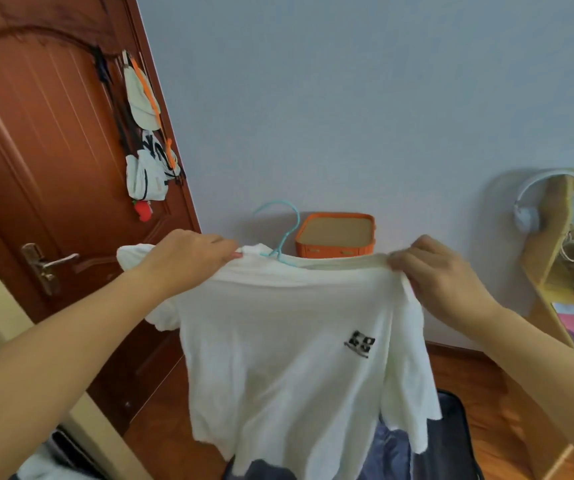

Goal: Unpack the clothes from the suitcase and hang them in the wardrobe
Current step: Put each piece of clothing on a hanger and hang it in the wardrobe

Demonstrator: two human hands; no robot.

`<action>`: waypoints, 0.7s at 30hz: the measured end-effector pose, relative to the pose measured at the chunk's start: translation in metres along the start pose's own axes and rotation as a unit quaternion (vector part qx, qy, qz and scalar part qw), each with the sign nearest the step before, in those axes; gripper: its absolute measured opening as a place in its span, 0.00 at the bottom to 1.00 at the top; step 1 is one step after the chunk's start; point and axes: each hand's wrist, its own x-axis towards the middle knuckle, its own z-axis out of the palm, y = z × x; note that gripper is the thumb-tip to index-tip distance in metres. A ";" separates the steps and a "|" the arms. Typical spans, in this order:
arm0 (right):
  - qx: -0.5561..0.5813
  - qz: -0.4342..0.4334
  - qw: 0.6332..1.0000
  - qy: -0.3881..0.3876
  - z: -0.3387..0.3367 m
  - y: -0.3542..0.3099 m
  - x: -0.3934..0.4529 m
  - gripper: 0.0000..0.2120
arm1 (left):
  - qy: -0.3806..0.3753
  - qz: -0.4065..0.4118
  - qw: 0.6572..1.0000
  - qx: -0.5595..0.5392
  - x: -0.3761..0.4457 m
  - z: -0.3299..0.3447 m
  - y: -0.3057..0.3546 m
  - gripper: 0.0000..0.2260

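Garment: white T-shirt [289, 344] held up at chest height, front facing the wearer, above the open suitcase [451, 441] on the floor.
Left hand [188, 258]: fingers pinch the left shoulder seam, keeping the collar taut.
Right hand [441, 275]: fingers grip the right shoulder and stretch the neckline wide.
Hanger [280, 233]: pale blue; hook rises from the collar, body apparently inside the shirt; seating cannot be confirmed.
Assessment: shoulders are spread to settle the shirt on the hanger.
Remaining: dark clothes [392, 455] lie in the suitcase; wardrobe not in view.

Probably a home bedroom, wooden door [53, 174] hung with bags [147, 174], wooden shelf [555, 244] holding headphones [534, 202], plank floor [486, 382]
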 end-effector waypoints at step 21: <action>0.093 0.166 0.980 -0.065 -0.050 -0.005 0.060 0.14 | -0.007 -0.426 0.882 -0.201 -0.044 -0.023 0.022 0.08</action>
